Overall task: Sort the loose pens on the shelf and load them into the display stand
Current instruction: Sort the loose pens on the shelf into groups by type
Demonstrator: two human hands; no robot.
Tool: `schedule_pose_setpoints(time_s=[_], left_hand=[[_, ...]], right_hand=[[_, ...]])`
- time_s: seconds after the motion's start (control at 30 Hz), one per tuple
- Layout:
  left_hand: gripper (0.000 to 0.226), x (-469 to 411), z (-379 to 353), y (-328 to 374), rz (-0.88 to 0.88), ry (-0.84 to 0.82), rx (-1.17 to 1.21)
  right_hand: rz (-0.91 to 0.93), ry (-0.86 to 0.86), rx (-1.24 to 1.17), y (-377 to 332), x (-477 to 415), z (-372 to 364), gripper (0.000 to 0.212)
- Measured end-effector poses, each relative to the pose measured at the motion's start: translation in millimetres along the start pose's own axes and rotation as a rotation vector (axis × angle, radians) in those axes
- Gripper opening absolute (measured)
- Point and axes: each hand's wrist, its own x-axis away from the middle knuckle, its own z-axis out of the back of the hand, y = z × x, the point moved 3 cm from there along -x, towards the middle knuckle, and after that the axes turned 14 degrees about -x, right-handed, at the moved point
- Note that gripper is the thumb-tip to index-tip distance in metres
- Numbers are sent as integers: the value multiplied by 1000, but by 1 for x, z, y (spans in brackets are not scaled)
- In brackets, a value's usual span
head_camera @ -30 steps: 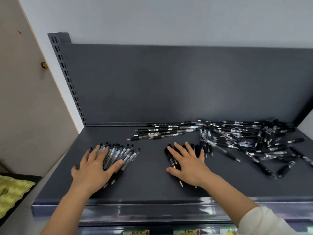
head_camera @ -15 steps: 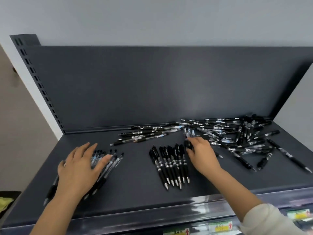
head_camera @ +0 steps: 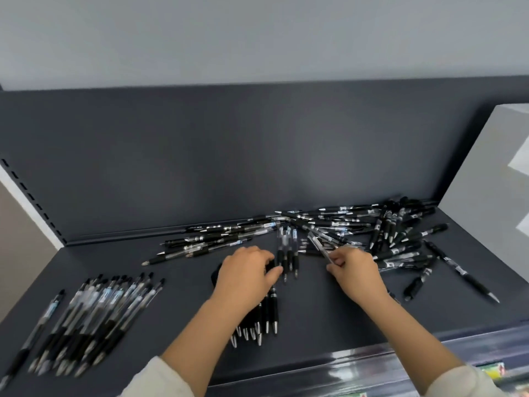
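Our left hand lies over the far end of the middle row of black pens. Its fingers are bent down, and we cannot tell if they grip a pen or only touch. Our right hand pinches one clear pen between thumb and fingers, at the near edge of the loose pile. Three short pens lie side by side between the two hands.

The loose pile fills the back right part of the shelf and reaches the back panel there. A pale grey panel closes the right side. One single pen lies apart from the pile, near that side.

At the left, a sorted group of clear pens lies with its tips close to the front edge. A bare strip of shelf stays between this group and the middle row. Bare shelf also lies in front of our right hand, down to the front edge.
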Motion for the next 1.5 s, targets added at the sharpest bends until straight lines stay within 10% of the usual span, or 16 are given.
schedule_pose_setpoints(time_s=[0.73, 1.5], left_hand=[[40, -87, -22, 42, 410, -408, 187], [10, -17, 12, -7, 234, -477, 1082]], right_hand=[[7, -74, -324, 24, -38, 24, 25], [-421, -585, -1223, -52, -15, -25, 7]])
